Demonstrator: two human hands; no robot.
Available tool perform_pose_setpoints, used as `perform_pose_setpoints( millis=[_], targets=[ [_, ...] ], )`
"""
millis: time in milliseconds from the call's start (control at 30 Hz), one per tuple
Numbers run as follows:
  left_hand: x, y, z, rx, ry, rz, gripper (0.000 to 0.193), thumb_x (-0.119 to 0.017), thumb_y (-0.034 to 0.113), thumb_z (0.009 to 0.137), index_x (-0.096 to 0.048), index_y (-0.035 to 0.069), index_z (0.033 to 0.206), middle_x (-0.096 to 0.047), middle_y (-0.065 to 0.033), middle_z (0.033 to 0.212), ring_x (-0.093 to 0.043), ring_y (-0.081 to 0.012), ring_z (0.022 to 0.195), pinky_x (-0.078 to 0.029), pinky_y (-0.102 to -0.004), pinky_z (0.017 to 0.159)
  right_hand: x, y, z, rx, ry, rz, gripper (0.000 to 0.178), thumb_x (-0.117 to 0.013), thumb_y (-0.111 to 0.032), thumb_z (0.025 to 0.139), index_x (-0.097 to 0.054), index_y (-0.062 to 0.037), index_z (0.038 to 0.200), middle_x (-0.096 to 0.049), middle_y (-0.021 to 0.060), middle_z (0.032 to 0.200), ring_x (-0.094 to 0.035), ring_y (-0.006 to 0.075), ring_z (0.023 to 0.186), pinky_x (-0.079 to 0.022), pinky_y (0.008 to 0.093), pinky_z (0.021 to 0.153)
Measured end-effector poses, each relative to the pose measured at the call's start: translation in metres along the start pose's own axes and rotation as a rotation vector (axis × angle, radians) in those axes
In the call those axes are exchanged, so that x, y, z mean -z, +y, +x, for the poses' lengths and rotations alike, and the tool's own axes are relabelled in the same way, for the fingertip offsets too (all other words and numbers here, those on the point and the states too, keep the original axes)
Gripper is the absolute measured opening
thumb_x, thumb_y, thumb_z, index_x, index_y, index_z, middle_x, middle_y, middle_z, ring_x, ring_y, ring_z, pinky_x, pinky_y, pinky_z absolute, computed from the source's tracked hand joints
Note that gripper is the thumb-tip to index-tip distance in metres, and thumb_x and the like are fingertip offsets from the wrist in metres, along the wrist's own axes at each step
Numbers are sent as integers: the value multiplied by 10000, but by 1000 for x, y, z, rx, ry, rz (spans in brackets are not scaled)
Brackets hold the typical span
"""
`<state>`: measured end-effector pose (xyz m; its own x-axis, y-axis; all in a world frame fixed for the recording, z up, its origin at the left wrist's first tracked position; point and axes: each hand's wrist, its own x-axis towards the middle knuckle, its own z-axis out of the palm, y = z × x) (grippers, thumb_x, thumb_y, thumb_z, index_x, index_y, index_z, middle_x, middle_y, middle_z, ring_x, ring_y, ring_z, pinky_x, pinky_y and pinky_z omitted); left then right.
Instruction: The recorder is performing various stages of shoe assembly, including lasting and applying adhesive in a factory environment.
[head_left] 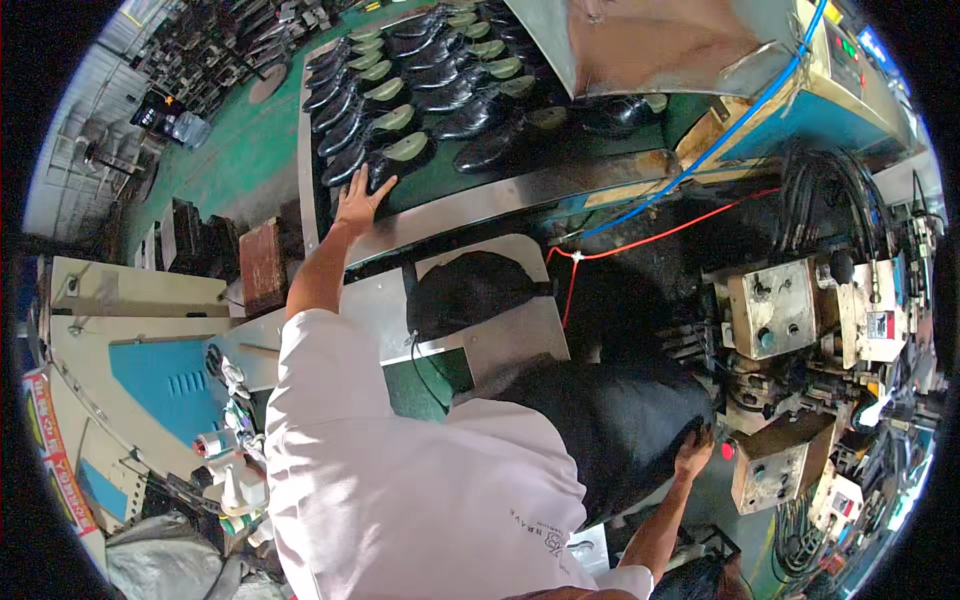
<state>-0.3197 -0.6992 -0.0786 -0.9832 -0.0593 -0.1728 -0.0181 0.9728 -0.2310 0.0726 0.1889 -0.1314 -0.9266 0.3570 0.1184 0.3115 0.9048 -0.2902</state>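
The left hand [356,208] has its fingers spread, ungrasping, at the toe of a black shoe [409,162] by the near-left corner of the counter [510,193], judged a reaching step; lifting would require closing them; the right hand [692,455], nearer the body than the counter, shows no determinable grip.

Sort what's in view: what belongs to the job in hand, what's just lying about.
Likely part of the job:
glossy black shoes with greenish tops, by the left fingers
green tabletop with metal rim

Seemingly lying about:
crumpled grey sheeting
reddish-brown rectangular block
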Motion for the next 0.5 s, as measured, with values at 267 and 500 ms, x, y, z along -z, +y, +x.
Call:
perform_pose_setpoints(
  millis=[267, 500],
  targets=[
    [89, 128, 43, -313, -228, 62, 283, -567, 115, 1007, -799, 47, 1154, -777, -244, 1188, -753, -429, 1139, -620, -549, 943, 33, 1, -60, -205, 34, 83, 398, -660, -220, 1047, -700, 26, 1359, -604, 302, 1490, -568, 479, 1394, -436, 520, 1199],
    [142, 396, 1, -1145, 80, -537, 415, -605, 104, 1048, -644, 43, 1457, -693, -269, 1306, -666, -446, 1205, -542, -502, 1018, 85, -77, -90, -658, 140, 129, 425, -701, -240, 988, -708, -44, 1365, -660, 225, 1464, -607, 416, 1374, -484, 472, 1170]
  ],
)
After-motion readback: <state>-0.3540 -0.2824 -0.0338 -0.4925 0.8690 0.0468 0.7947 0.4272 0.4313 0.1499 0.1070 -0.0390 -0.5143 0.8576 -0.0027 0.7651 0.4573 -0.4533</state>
